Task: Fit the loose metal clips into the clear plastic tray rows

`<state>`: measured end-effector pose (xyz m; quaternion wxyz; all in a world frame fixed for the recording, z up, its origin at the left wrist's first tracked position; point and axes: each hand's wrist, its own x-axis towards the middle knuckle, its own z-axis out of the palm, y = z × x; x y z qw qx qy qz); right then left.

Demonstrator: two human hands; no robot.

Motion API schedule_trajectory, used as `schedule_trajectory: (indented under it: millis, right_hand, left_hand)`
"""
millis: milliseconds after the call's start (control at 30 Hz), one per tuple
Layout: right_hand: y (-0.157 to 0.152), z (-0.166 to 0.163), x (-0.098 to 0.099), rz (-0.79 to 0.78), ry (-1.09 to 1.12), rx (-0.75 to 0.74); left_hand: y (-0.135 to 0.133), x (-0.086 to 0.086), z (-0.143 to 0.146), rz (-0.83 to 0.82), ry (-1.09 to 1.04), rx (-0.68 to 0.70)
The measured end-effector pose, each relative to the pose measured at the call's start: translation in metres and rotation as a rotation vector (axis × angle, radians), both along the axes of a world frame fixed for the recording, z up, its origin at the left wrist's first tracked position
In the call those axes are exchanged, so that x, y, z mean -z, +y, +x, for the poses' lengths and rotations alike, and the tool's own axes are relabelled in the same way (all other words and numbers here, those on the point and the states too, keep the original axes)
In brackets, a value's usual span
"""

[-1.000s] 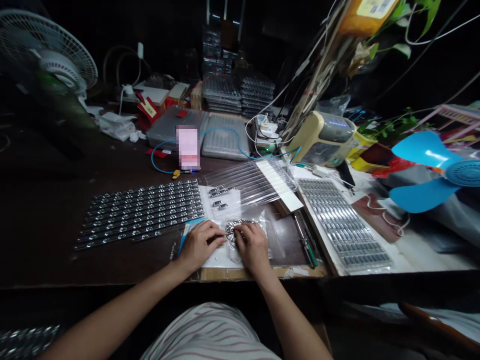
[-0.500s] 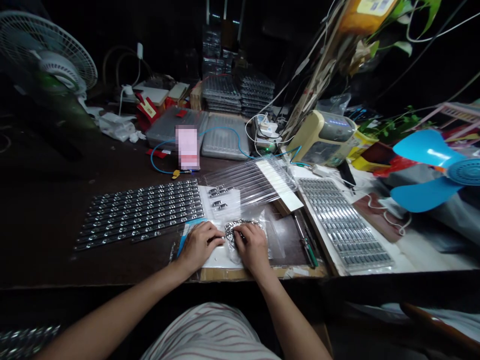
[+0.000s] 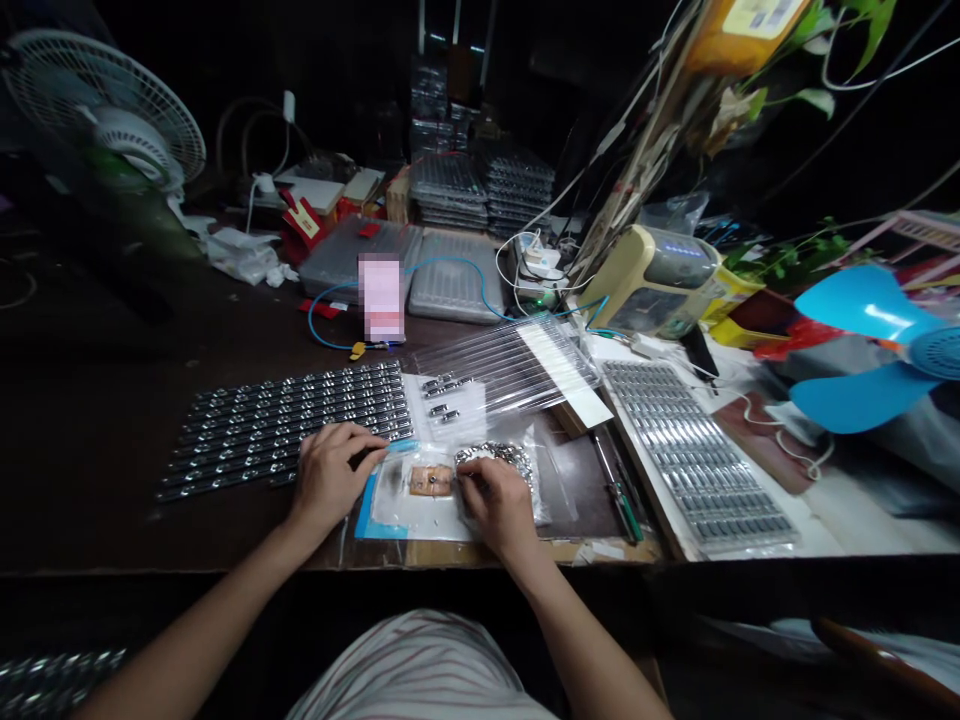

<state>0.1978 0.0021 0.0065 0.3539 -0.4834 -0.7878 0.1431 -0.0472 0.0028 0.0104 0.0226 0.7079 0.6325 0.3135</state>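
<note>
My left hand (image 3: pixel 330 480) is over the lower right end of the rows of dark strips with shiny metal pieces (image 3: pixel 300 410). Its thumb and forefinger come close together, and whatever lies between them is too small to name. My right hand (image 3: pixel 499 505) rests at the left edge of an open clear bag of small shiny metal parts (image 3: pixel 510 457), fingertips pinched; what they grip is hidden. Between the hands a small tan block (image 3: pixel 431 481) with a tiny dark part on it lies on a white and blue sheet (image 3: pixel 382 518).
Several loose metal pieces (image 3: pixel 444 412) lie on white paper beyond the block. A ribbed clear tray (image 3: pixel 502 370) lies behind them. To the right are a green-handled screwdriver (image 3: pixel 624 510), a filled tray (image 3: pixel 697 455) and a blue-bladed fan (image 3: pixel 862 390). A phone-like blurred object (image 3: pixel 381 298) stands behind.
My left hand has moved left from the block to the end of the strip rows, uncovering the block. My right hand stays by the bag, its fingertips slightly shifted. The view has shifted slightly.
</note>
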Motion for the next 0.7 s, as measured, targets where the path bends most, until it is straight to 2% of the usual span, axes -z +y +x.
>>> schedule_trajectory:
  millis: [200,367,467,600,700]
  right_hand:
    - [0.001,-0.013,-0.004,-0.028,-0.070,-0.040]
    - [0.001,-0.025,-0.001,-0.051,-0.085,-0.017]
    - [0.001,-0.030,0.002,-0.015,-0.110,-0.033]
    - [0.001,-0.030,0.005,0.016,-0.131,-0.023]
    - [0.000,-0.030,0.007,0.027,-0.146,-0.027]
  left_hand:
    - [-0.022,0.007,-0.029,0.047,0.116,-0.116]
    - [-0.023,-0.001,-0.032,0.072,0.102,-0.114]
    - [0.001,-0.009,-0.017,0.061,0.066,-0.024]
    - [0.050,-0.014,0.020,-0.013,0.057,0.140]
    - [0.078,-0.014,0.047,-0.062,0.078,0.170]
